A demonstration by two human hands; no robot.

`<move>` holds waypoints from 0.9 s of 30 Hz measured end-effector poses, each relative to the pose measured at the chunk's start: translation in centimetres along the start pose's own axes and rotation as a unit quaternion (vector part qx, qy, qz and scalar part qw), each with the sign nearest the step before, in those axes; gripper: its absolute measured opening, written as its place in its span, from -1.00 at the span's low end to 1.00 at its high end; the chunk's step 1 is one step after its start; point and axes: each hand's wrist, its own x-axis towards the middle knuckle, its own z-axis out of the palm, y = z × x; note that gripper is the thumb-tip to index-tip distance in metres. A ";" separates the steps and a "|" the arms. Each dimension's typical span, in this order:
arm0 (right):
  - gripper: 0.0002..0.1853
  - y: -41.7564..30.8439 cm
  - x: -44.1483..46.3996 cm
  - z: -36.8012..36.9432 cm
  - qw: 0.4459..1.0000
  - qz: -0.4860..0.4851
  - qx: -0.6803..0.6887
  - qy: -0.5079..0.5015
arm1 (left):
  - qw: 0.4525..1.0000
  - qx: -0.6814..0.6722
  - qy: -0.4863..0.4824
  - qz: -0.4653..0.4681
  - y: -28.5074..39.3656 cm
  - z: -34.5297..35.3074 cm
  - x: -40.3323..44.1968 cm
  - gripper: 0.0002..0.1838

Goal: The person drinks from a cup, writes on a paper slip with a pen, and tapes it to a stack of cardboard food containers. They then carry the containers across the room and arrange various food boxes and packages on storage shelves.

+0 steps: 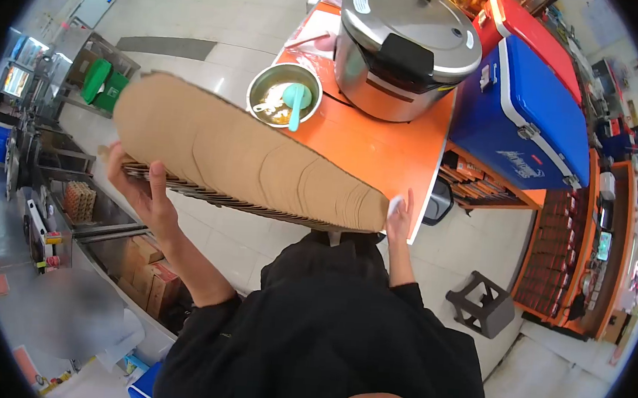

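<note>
A long stack of thin brown cardboard pieces point(263, 158) spans from one hand to the other in front of my body. My left hand point(142, 187) grips its left end, with the thumb on the near side and the other fingers round the end. At the right end is my right hand point(399, 218), its palm against the stack and its fingers pointing up. Something small and white point(394, 204) shows by the right fingers. Beyond the stack, a metal bowl point(252, 94) holding a turquoise ladle point(296, 101) rests on the orange table point(382, 148).
A large steel cooker point(411, 50) stands on the table. Blue point(521, 110) and red point(537, 37) cooler boxes are to its right. A dark stool point(480, 304) is on the floor at right. Metal shelving with boxes point(152, 283) lies at left.
</note>
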 end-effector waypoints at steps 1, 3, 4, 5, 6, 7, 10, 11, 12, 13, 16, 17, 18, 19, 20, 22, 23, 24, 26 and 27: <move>-0.36 1.6 0.9 0.9 0.999 0.012 0.025 -0.015 | 0.999 0.019 0.001 0.032 1.8 0.4 0.8 -0.48; -0.37 3.1 2.2 2.2 0.998 0.018 0.041 -0.036 | 0.993 0.064 0.010 0.100 5.2 1.2 2.1 -0.37; -0.38 3.5 2.9 2.7 0.997 0.021 0.049 -0.048 | 0.992 0.063 0.006 0.110 6.8 2.0 2.4 -0.26; -0.37 3.4 3.6 3.0 0.997 0.027 0.036 -0.057 | 0.988 0.115 0.008 0.104 7.7 2.4 2.3 -0.18; -0.36 3.0 4.0 3.9 0.998 0.034 0.019 -0.041 | 0.984 0.117 0.009 0.131 9.2 3.7 2.2 -0.17; -0.35 1.9 3.9 4.7 0.999 0.039 -0.002 -0.020 | 0.969 0.166 -0.007 0.184 10.8 4.4 2.4 -0.14; -0.35 -3.3 2.2 7.7 0.997 0.041 -0.042 0.040 | 0.971 0.053 -0.043 0.228 13.7 6.0 2.6 -0.10; -0.35 -5.1 2.3 8.6 0.999 0.019 -0.036 0.029 | 0.968 0.012 -0.053 0.245 14.3 6.8 2.6 -0.09; -0.36 -7.1 2.1 9.5 0.999 -0.002 -0.029 0.019 | 0.963 -0.030 -0.056 0.262 15.0 7.5 2.6 -0.09; -0.36 -9.4 2.2 11.2 0.995 -0.085 -0.049 -0.025 | 0.961 -0.058 -0.069 0.262 15.5 8.2 2.5 -0.07; -0.36 -19.0 -5.2 23.2 0.967 -0.220 -0.082 -0.098 | 0.963 -0.100 -0.125 0.218 17.4 9.4 2.0 -0.07; -0.33 -21.5 -6.9 25.2 0.949 -0.256 -0.060 -0.173 | 0.965 -0.102 -0.144 0.196 18.0 9.8 1.9 -0.14; -0.29 -23.3 -8.3 26.5 0.924 -0.290 -0.041 -0.248 | 0.966 -0.104 -0.162 0.173 18.7 10.1 1.7 -0.21; -0.27 -24.8 -9.7 27.8 0.912 -0.297 -0.022 -0.282 | 0.961 -0.094 -0.192 0.175 18.7 10.4 1.9 -0.33; -0.24 -25.9 -11.0 29.0 0.899 -0.303 -0.005 -0.315 | 0.955 -0.083 -0.222 0.177 18.9 10.8 1.9 -0.45; -0.18 -27.3 -13.1 30.9 0.881 -0.318 -0.015 -0.350 | 0.959 -0.089 -0.214 0.165 20.0 11.8 1.9 -0.59; -0.16 -27.6 -14.0 31.7 0.877 -0.327 -0.041 -0.349 | 0.954 -0.095 -0.229 0.170 20.2 12.0 1.9 -0.58; -0.13 -27.7 -14.5 32.5 0.872 -0.337 -0.066 -0.349 | 0.949 -0.101 -0.242 0.176 20.1 12.5 2.2 -0.58; -0.06 -28.5 -14.2 33.5 0.839 -0.383 -0.153 -0.355 | 0.914 -0.204 -0.299 0.182 19.4 13.6 2.9 -0.57; -0.05 -29.0 -13.8 33.8 0.837 -0.374 -0.156 -0.368 | 0.895 -0.251 -0.324 0.179 18.9 14.2 3.4 -0.56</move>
